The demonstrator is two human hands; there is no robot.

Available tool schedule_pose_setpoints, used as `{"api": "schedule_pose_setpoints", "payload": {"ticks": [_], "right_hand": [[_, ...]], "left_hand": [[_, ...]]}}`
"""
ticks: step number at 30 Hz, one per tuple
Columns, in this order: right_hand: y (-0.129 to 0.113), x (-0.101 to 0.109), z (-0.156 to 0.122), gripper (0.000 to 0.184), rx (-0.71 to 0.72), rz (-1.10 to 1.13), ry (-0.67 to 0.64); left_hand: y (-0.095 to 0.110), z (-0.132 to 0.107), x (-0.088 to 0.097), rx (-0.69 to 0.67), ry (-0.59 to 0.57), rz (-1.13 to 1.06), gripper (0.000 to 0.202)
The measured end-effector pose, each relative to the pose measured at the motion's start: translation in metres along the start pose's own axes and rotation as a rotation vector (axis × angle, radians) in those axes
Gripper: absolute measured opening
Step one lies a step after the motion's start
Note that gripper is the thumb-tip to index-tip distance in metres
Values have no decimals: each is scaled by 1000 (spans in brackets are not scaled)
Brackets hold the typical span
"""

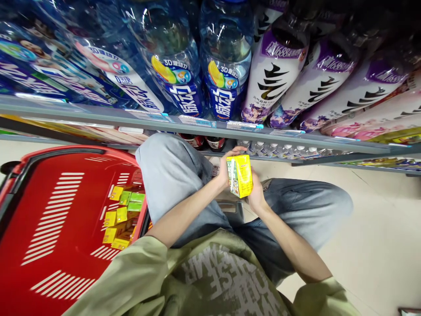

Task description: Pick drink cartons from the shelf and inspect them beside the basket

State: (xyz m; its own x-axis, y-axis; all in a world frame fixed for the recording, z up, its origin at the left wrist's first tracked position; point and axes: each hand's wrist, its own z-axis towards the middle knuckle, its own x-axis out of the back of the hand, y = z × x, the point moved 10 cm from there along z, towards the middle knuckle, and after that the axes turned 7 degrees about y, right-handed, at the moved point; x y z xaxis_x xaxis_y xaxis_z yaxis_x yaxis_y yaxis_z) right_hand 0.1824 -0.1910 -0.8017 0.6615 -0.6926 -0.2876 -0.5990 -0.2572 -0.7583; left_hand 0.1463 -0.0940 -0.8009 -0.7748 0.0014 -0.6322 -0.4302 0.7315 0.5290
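Observation:
I crouch in front of a store shelf and hold a yellow drink carton (241, 175) with both hands above my knees. My left hand (225, 169) wraps its fingers round the carton's left and top side. Beneath and behind the carton, my right hand (255, 196) grips its right side. A red shopping basket (55, 228) stands at my left knee. Inside it lie several yellow and green cartons (122, 215) of the same kind.
A grey shelf edge (197, 125) with price tags runs across just beyond my hands. Blue-labelled water bottles (223, 57) and white-and-purple drink bottles (279, 70) stand above it. Small bottles (279, 149) fill the lower shelf. Pale tiled floor (378, 237) spreads to the right.

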Motion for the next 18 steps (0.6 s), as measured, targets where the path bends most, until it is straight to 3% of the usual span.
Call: {"api": "schedule_pose_setpoints", "payload": {"ticks": [18], "right_hand": [[-2, -1, -2, 37, -33, 19, 21]], "left_hand": [[-5, -2, 0, 40, -12, 14, 16]]}}
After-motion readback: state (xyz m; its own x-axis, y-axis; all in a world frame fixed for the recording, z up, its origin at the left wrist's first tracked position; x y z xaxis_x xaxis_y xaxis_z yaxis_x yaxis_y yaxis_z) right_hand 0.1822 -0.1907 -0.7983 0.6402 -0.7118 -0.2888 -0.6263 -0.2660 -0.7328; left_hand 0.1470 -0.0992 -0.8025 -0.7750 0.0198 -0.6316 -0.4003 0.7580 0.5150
